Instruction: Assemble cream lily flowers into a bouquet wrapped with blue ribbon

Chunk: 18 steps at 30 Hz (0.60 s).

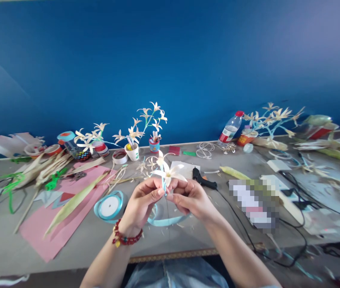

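Observation:
Between my two hands stands a cream-coloured artificial flower (170, 173) with pointed petals and a light blue wrapped stem. My left hand (146, 197), with a red bead bracelet at the wrist, pinches the stem just under the bloom. My right hand (189, 197) pinches at the same spot, its fingertips against the left ones. Light blue ribbon (170, 221) hangs in a loop below the hands onto the table. A ribbon spool (110, 206) lies on its side to the left of my left hand. More petals show just behind the held flower.
Beyond my right hand lies a black glue gun (203, 178), its cord trailing toward the front edge. Pink paper (50, 226) with a corn husk (75, 204) covers the left. Finished flower sprays (147, 120), a plastic bottle (230, 129) and cups (132, 153) line the blue wall.

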Each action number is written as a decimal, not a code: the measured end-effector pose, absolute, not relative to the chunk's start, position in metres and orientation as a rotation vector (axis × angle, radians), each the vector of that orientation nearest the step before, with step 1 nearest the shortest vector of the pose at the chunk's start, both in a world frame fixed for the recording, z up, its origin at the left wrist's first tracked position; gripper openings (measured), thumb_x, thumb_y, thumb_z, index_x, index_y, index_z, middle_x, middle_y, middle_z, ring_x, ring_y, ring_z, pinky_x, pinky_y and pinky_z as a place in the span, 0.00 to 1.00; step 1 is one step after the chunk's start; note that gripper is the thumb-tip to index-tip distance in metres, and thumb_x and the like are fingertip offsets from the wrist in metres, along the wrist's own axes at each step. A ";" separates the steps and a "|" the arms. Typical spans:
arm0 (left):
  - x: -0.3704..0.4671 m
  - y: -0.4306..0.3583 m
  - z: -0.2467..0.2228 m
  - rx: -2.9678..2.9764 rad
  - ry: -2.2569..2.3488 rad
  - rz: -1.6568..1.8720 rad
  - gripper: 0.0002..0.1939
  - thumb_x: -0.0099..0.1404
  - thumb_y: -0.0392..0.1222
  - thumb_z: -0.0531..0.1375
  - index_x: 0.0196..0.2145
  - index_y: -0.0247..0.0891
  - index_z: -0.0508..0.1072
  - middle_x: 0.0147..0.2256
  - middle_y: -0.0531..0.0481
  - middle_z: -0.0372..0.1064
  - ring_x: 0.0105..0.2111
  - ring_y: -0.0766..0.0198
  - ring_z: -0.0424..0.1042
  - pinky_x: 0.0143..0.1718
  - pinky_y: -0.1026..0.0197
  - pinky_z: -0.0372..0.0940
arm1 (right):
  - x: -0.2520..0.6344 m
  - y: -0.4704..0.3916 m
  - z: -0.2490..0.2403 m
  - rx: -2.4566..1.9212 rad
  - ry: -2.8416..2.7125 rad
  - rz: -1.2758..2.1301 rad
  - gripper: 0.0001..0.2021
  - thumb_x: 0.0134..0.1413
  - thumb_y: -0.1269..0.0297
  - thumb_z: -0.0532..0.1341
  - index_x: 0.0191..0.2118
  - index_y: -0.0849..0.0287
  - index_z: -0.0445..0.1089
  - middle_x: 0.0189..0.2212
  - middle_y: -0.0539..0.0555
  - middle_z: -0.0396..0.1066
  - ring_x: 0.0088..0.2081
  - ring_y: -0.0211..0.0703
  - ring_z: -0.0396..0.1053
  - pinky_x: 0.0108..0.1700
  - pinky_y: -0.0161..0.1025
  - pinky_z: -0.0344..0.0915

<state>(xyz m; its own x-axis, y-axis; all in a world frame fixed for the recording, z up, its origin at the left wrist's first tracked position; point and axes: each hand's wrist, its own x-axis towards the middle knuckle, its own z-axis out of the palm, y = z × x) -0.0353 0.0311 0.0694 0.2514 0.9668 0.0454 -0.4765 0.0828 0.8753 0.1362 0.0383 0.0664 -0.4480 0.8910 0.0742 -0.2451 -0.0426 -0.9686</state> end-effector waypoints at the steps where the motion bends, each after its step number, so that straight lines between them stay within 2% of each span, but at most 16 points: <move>1: -0.036 0.032 0.070 0.929 0.660 1.190 0.13 0.53 0.47 0.73 0.26 0.37 0.75 0.26 0.50 0.69 0.29 0.63 0.67 0.34 0.60 0.63 | 0.136 0.038 0.066 -0.737 -1.361 1.626 0.16 0.50 0.54 0.71 0.34 0.59 0.69 0.13 0.39 0.56 0.13 0.28 0.51 0.15 0.27 0.47; 6: -0.034 0.032 0.069 0.924 0.632 1.179 0.13 0.53 0.47 0.73 0.26 0.36 0.77 0.26 0.50 0.70 0.29 0.64 0.68 0.34 0.62 0.63 | 0.138 0.037 0.070 -0.736 -1.427 1.535 0.16 0.51 0.52 0.70 0.30 0.59 0.68 0.14 0.41 0.55 0.14 0.28 0.50 0.16 0.28 0.47; 11: -0.031 0.028 0.060 1.071 0.793 1.388 0.09 0.58 0.43 0.71 0.34 0.38 0.79 0.29 0.51 0.72 0.30 0.67 0.67 0.33 0.66 0.63 | 0.137 0.033 0.071 -0.895 -1.610 1.014 0.10 0.57 0.60 0.66 0.29 0.59 0.71 0.18 0.44 0.60 0.18 0.30 0.52 0.19 0.30 0.49; 14: -0.031 0.026 0.061 1.236 0.912 1.470 0.08 0.60 0.43 0.69 0.31 0.37 0.78 0.28 0.52 0.70 0.28 0.67 0.67 0.31 0.66 0.63 | 0.136 0.030 0.068 -0.918 -1.726 0.810 0.08 0.59 0.63 0.64 0.30 0.59 0.72 0.18 0.46 0.64 0.18 0.31 0.52 0.21 0.31 0.50; 18: -0.035 0.026 0.067 1.373 0.992 1.434 0.10 0.64 0.45 0.66 0.29 0.36 0.77 0.25 0.53 0.68 0.25 0.67 0.66 0.28 0.66 0.62 | 0.139 0.028 0.071 -0.899 -1.880 0.737 0.07 0.64 0.66 0.59 0.35 0.59 0.74 0.22 0.48 0.70 0.20 0.32 0.59 0.24 0.30 0.55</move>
